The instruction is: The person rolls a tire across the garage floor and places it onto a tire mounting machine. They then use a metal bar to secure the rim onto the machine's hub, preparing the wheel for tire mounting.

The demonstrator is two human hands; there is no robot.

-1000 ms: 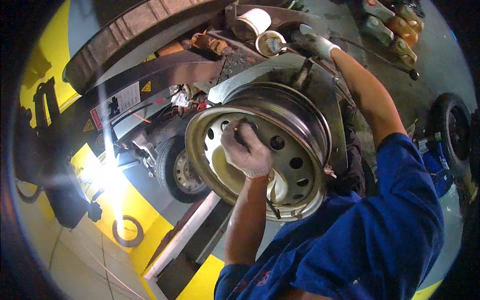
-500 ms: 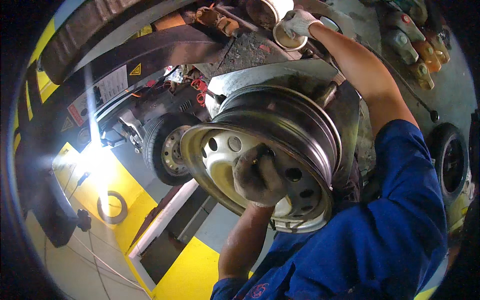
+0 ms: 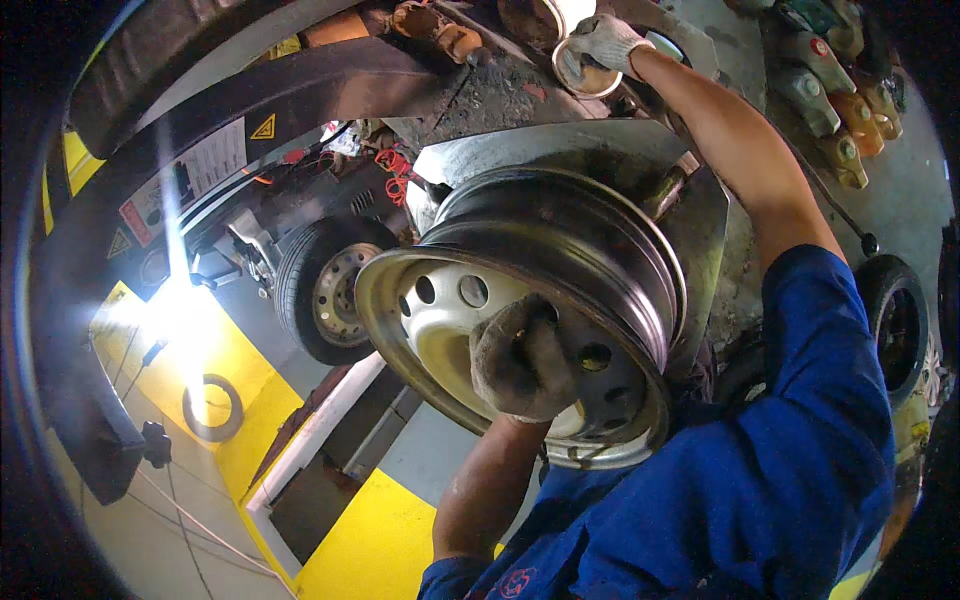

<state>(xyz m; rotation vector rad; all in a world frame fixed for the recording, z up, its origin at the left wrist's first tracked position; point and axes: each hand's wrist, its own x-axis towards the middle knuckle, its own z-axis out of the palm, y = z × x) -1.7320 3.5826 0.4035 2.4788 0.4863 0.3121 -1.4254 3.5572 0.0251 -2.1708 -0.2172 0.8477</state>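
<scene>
A bare steel wheel rim (image 3: 440, 340), silver with round holes in its disc, sits tilted on a metal plate (image 3: 520, 145). My left hand (image 3: 520, 365), in a dirty grey glove, is in front of the disc with its fingers curled closed. Anything between those fingers is too dark to make out. My right hand (image 3: 603, 48), in a paler glove, reaches to a small round pot (image 3: 595, 82) beyond the rim. Its fingers bend together over the pot's edge, and their tips are hidden.
A mounted wheel (image 3: 340, 285) stands at left beyond the rim. Several plastic bottles (image 3: 840, 110) lie at far right, above a loose tyre (image 3: 895, 310). A dark machine arm (image 3: 330, 80) crosses the upper left. Another tyre (image 3: 212, 408) rests near the yellow wall.
The view has shifted slightly. My right hand stays at the pot, and my left hand is still curled before the rim's disc. The rim has hardly moved.
</scene>
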